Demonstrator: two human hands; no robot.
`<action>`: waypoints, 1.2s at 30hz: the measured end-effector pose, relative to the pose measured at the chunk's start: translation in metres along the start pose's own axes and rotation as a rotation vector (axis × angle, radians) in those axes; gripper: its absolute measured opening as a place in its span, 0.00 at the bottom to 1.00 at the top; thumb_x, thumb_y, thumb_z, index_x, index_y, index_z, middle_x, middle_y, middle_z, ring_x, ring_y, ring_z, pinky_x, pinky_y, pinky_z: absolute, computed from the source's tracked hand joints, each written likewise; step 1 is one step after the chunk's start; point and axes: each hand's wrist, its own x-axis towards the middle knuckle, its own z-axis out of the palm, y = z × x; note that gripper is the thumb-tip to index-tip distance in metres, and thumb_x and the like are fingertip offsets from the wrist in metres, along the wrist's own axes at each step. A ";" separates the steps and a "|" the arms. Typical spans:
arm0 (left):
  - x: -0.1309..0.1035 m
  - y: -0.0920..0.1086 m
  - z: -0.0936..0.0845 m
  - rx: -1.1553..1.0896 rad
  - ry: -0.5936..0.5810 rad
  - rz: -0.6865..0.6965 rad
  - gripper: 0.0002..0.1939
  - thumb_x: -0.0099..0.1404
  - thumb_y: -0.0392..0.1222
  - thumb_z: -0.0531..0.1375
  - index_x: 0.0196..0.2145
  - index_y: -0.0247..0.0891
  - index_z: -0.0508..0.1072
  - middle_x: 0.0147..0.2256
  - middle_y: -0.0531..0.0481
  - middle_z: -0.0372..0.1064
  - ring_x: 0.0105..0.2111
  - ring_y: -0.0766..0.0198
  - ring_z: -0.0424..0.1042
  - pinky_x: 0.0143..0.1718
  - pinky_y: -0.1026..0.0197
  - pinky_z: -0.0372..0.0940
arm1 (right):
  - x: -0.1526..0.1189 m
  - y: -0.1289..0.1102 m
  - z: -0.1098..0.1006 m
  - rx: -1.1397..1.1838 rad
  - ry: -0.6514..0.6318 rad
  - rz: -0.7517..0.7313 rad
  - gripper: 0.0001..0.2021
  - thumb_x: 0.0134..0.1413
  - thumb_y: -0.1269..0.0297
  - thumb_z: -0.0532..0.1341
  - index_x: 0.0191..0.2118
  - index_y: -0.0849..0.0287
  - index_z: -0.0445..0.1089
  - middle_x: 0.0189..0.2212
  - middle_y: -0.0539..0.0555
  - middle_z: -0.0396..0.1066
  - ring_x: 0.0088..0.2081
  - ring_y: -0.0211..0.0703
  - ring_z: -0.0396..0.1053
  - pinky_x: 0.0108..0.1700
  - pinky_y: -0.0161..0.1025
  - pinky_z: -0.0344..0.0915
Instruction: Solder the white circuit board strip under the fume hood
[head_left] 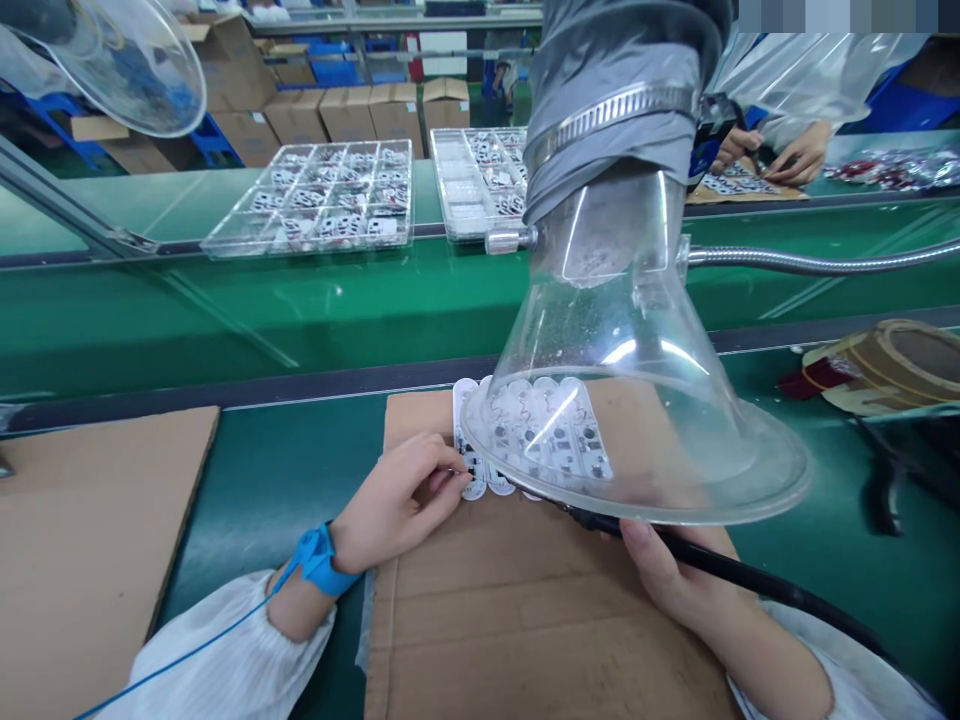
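Left hand (401,500), seven o'clock, curls at flat, round-ended boards (475,486), grip unclear; right hand (671,575), four o'clock, grasps slim black tool (596,520).

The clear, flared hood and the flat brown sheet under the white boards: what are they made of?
Clear, flared hood: probably rigid, glossy plastic, being see-through with bright reflections, though glass is possible. Flat brown sheet: apparently matte cardboard, judging by its dull tan surface and crease lines.
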 end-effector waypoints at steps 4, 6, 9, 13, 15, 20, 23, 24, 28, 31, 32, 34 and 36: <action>0.000 0.001 0.000 0.004 -0.016 -0.008 0.05 0.77 0.38 0.58 0.40 0.39 0.72 0.33 0.51 0.72 0.29 0.66 0.67 0.31 0.63 0.62 | 0.002 -0.002 0.000 0.028 -0.071 -0.005 0.12 0.74 0.56 0.60 0.40 0.53 0.78 0.34 0.54 0.79 0.36 0.47 0.78 0.45 0.43 0.79; 0.000 0.002 0.000 0.018 -0.020 -0.008 0.06 0.77 0.38 0.58 0.39 0.39 0.72 0.32 0.52 0.70 0.29 0.67 0.66 0.31 0.63 0.61 | 0.003 -0.003 0.000 0.016 -0.084 0.006 0.13 0.74 0.55 0.60 0.39 0.53 0.78 0.33 0.54 0.78 0.35 0.47 0.78 0.46 0.43 0.79; 0.001 0.003 0.000 0.032 -0.006 0.005 0.06 0.77 0.36 0.57 0.38 0.39 0.71 0.29 0.55 0.65 0.28 0.67 0.64 0.30 0.64 0.59 | 0.003 -0.004 0.000 0.012 -0.032 0.003 0.14 0.74 0.53 0.60 0.41 0.53 0.79 0.31 0.54 0.78 0.34 0.48 0.78 0.44 0.43 0.79; 0.003 0.002 0.000 0.014 0.003 0.019 0.05 0.76 0.35 0.57 0.39 0.39 0.71 0.28 0.56 0.62 0.27 0.68 0.63 0.30 0.65 0.58 | 0.012 -0.012 0.000 -0.011 -0.066 -0.044 0.15 0.75 0.51 0.59 0.42 0.52 0.79 0.30 0.54 0.78 0.32 0.48 0.79 0.39 0.42 0.79; 0.003 0.002 0.001 0.014 -0.008 0.015 0.06 0.76 0.35 0.57 0.39 0.39 0.71 0.29 0.56 0.62 0.27 0.68 0.62 0.30 0.66 0.57 | 0.017 -0.017 0.000 -0.029 -0.086 -0.078 0.15 0.77 0.50 0.58 0.41 0.51 0.77 0.32 0.53 0.80 0.33 0.46 0.80 0.39 0.39 0.79; 0.001 0.000 0.000 0.003 -0.018 0.020 0.06 0.75 0.34 0.57 0.39 0.39 0.72 0.29 0.56 0.63 0.28 0.68 0.64 0.30 0.65 0.59 | 0.016 -0.015 -0.001 -0.018 -0.053 -0.093 0.15 0.77 0.52 0.58 0.41 0.52 0.76 0.29 0.50 0.78 0.30 0.42 0.78 0.38 0.37 0.78; 0.000 -0.003 -0.007 -0.063 0.029 -0.039 0.05 0.76 0.34 0.57 0.44 0.40 0.74 0.35 0.53 0.72 0.32 0.67 0.70 0.34 0.65 0.65 | 0.009 -0.008 -0.001 0.020 -0.009 -0.067 0.15 0.77 0.52 0.57 0.41 0.51 0.77 0.27 0.50 0.77 0.27 0.41 0.76 0.36 0.37 0.77; 0.001 -0.004 -0.011 -0.093 0.062 -0.078 0.06 0.76 0.35 0.57 0.45 0.40 0.74 0.36 0.52 0.74 0.34 0.67 0.72 0.35 0.65 0.65 | 0.008 -0.006 -0.001 0.035 0.001 -0.058 0.14 0.77 0.53 0.58 0.42 0.51 0.78 0.27 0.50 0.77 0.27 0.42 0.75 0.35 0.37 0.77; 0.004 -0.011 -0.027 -0.185 0.118 -0.174 0.06 0.76 0.38 0.61 0.41 0.42 0.79 0.36 0.52 0.74 0.32 0.68 0.70 0.31 0.67 0.64 | 0.008 -0.009 0.000 0.022 -0.015 -0.051 0.12 0.77 0.53 0.57 0.49 0.49 0.78 0.25 0.49 0.76 0.25 0.43 0.75 0.36 0.39 0.77; 0.003 -0.015 -0.029 -0.201 0.071 -0.163 0.05 0.74 0.40 0.63 0.39 0.40 0.79 0.30 0.55 0.69 0.27 0.70 0.64 0.27 0.68 0.60 | 0.011 -0.014 0.001 -0.041 -0.052 -0.037 0.12 0.77 0.54 0.58 0.44 0.51 0.76 0.27 0.50 0.78 0.26 0.42 0.76 0.39 0.39 0.78; 0.001 -0.016 -0.027 -0.203 0.069 -0.176 0.04 0.74 0.41 0.63 0.39 0.39 0.77 0.27 0.57 0.65 0.24 0.71 0.60 0.25 0.68 0.57 | 0.012 -0.015 0.000 -0.061 -0.058 -0.028 0.12 0.77 0.54 0.58 0.43 0.51 0.76 0.28 0.50 0.78 0.26 0.42 0.76 0.40 0.39 0.78; -0.002 -0.016 -0.024 -0.211 0.065 -0.208 0.05 0.73 0.41 0.63 0.38 0.39 0.73 0.24 0.60 0.57 0.22 0.72 0.55 0.23 0.69 0.54 | 0.010 -0.013 -0.001 -0.083 -0.070 -0.007 0.13 0.76 0.53 0.58 0.42 0.53 0.75 0.29 0.50 0.79 0.27 0.42 0.77 0.41 0.39 0.78; -0.005 -0.015 -0.021 -0.217 0.055 -0.210 0.05 0.73 0.40 0.61 0.37 0.39 0.70 0.24 0.60 0.56 0.22 0.72 0.55 0.22 0.70 0.53 | 0.007 -0.010 -0.003 -0.072 -0.084 0.023 0.14 0.75 0.51 0.59 0.42 0.54 0.75 0.30 0.51 0.79 0.29 0.44 0.78 0.39 0.39 0.78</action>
